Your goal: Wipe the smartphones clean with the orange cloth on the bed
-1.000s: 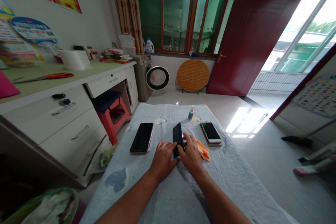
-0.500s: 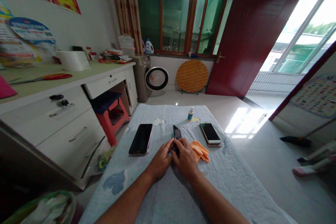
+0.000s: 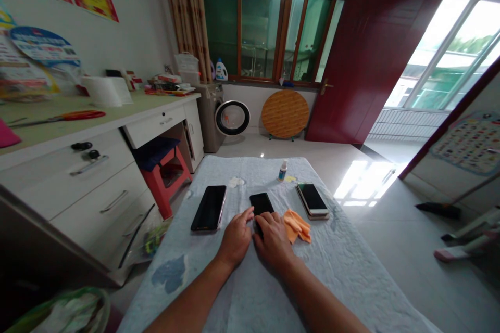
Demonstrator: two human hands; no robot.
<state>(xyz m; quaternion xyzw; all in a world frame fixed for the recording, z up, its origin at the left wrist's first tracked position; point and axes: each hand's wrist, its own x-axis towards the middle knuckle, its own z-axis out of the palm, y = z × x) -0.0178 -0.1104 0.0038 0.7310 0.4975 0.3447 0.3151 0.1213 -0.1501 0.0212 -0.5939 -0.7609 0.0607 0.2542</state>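
Note:
A black smartphone (image 3: 261, 202) lies about flat on the pale blue cloth, its lower part covered by my hand. My right hand (image 3: 273, 239) rests over that lower end, fingers bent on it. Beside the phone's left edge is my left hand (image 3: 237, 237), fingers stretched forward and the fingertips close to the edge; whether they touch it is unclear. Touching or just beside my right hand is a crumpled orange cloth (image 3: 297, 226). A larger black phone (image 3: 209, 208) lies to the left. On the right, a white-framed phone (image 3: 312, 197) sits on another flat item.
A small spray bottle (image 3: 282, 170) stands toward the far end of the cloth-covered table (image 3: 175, 307). Left are a white desk (image 3: 97, 187) and a red stool (image 3: 164, 182). Beyond are a washing machine (image 3: 211, 119) with its door open and a round wooden tabletop (image 3: 285, 113).
The smartphone between my hands has gone from tilted up to lying about flat, screen showing. My left hand has moved slightly left, apart from my right hand.

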